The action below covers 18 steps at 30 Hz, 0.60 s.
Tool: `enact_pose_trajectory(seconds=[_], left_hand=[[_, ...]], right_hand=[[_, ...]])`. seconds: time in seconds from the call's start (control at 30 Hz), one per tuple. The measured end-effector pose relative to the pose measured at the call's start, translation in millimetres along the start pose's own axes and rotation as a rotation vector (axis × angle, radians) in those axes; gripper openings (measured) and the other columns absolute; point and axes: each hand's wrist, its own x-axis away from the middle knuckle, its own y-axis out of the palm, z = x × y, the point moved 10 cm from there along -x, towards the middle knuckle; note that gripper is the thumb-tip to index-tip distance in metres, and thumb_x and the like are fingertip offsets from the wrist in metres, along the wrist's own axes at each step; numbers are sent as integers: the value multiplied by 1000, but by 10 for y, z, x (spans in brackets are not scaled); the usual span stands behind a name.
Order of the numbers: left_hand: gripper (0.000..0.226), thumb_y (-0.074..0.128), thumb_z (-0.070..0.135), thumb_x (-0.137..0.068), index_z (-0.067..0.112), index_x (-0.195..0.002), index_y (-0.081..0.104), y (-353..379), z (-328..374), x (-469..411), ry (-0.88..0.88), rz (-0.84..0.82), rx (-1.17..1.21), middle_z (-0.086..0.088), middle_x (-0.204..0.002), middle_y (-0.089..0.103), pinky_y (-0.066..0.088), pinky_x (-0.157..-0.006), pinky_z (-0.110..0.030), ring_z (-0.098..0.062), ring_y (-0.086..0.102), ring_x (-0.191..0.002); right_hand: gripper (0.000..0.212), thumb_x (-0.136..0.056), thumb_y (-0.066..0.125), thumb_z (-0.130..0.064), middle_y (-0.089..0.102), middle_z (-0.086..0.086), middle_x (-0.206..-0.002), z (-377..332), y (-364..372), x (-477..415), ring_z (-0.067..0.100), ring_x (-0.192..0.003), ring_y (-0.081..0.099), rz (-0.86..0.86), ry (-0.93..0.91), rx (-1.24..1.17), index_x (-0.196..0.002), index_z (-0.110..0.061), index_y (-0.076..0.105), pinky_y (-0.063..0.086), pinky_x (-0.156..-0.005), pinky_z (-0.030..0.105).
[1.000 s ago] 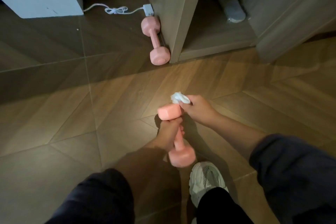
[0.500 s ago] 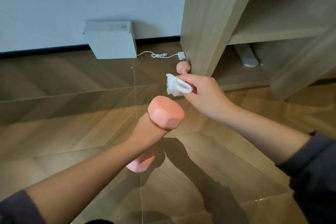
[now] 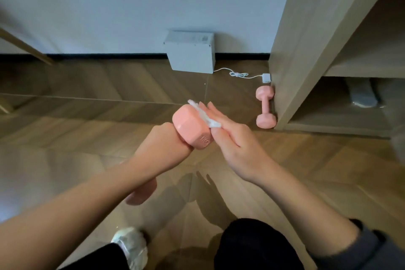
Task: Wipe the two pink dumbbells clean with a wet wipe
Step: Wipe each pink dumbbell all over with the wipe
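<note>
My left hand [image 3: 166,144] grips the handle of a pink dumbbell [image 3: 190,127], held upright in the air at the centre; its lower head shows below my forearm. A white wet wipe [image 3: 205,116] lies against the right side of the upper head, and my right hand [image 3: 232,140] presses it there with straight fingers. The second pink dumbbell [image 3: 265,106] lies on the floor against the foot of the wooden cabinet, apart from both hands.
A wooden cabinet [image 3: 306,50] with open shelves stands at the right, a grey slipper [image 3: 361,94] in its lowest compartment. A white box [image 3: 190,55] sits by the wall with a white cable and plug [image 3: 266,78]. My shoe [image 3: 131,245] is on the wood floor.
My right hand has flattened and brought the wipe against the dumbbell's upper head; before it pinched the wipe just off the head. The view has tilted up from the floor.
</note>
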Motion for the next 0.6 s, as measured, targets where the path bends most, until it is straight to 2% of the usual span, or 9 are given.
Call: enact_pose_trajectory(seconds=[0.07, 0.13, 0.17, 0.2, 0.3, 0.4, 0.5, 0.57, 0.6], left_hand=[[29, 42, 21, -99, 10, -73, 50, -23, -129, 15, -55, -63, -61, -13, -104, 67, 49, -87, -37, -29, 63, -102], [19, 48, 26, -93, 17, -77, 55, -224, -283, 120, -71, 53, 32, -4, -92, 68, 50, -72, -34, -25, 64, -88], [11, 51, 30, -88, 23, -87, 59, -351, -354, 214, -58, 147, 126, 2, -85, 68, 50, -65, -32, -23, 64, -80], [15, 52, 33, -85, 27, -96, 59, -428, -397, 302, -50, 185, 176, 5, -85, 67, 51, -65, -32, -22, 63, -77], [28, 52, 35, -79, 28, -106, 50, -381, -529, 476, -46, 126, 143, 3, -92, 67, 54, -72, -39, -26, 64, -82], [27, 54, 32, -79, 27, -105, 49, -363, -710, 549, -75, 115, 150, 2, -92, 67, 54, -72, -40, -25, 63, -80], [28, 52, 33, -79, 27, -106, 49, -387, -891, 560, -97, 130, 146, 0, -96, 68, 53, -73, -39, -30, 63, -85], [30, 44, 36, -73, 29, -101, 50, -351, -932, 506, -86, 94, 112, 1, -95, 67, 52, -72, -37, -30, 62, -85], [29, 41, 36, -69, 30, -95, 50, -311, -958, 468, -83, 73, 104, 3, -89, 67, 50, -68, -35, -28, 62, -81]], right_hand=[[50, -103, 31, -16, 34, -22, -154, -121, 144, 8, -1, -147, 20, 19, -83, -12, -143, -47, 32, 15, -123, 42], [49, -100, 30, -19, 40, -16, -152, -22, 244, -16, 0, -145, 28, 47, -12, -53, -146, -35, 39, 18, -123, 43], [51, -98, 30, -21, 46, -11, -150, 29, 286, -52, 1, -143, 33, 54, 45, -92, -146, -28, 45, 20, -122, 42], [51, -96, 30, -21, 50, -10, -147, 58, 337, -106, -1, -140, 37, 55, 92, -149, -143, -25, 50, 24, -121, 39], [48, -96, 29, -23, 51, -20, -143, 34, 603, -290, -8, -136, 38, 17, 149, -283, -132, -38, 56, 26, -119, 32], [50, -98, 26, -23, 46, -28, -145, -40, 908, -361, -7, -143, 25, -51, 107, -312, -130, -50, 54, 13, -124, 39], [54, -102, 28, -15, 40, -41, -137, 24, 1007, -375, -11, -143, 20, -53, 137, -351, -117, -60, 54, 11, -124, 29], [51, -104, 30, -8, 43, -38, -136, 71, 1006, -418, -12, -140, 25, -33, 181, -327, -122, -46, 59, 16, -122, 29], [47, -103, 31, -8, 46, -30, -140, 68, 1005, -444, -9, -139, 30, -21, 186, -326, -127, -35, 61, 20, -121, 29]])
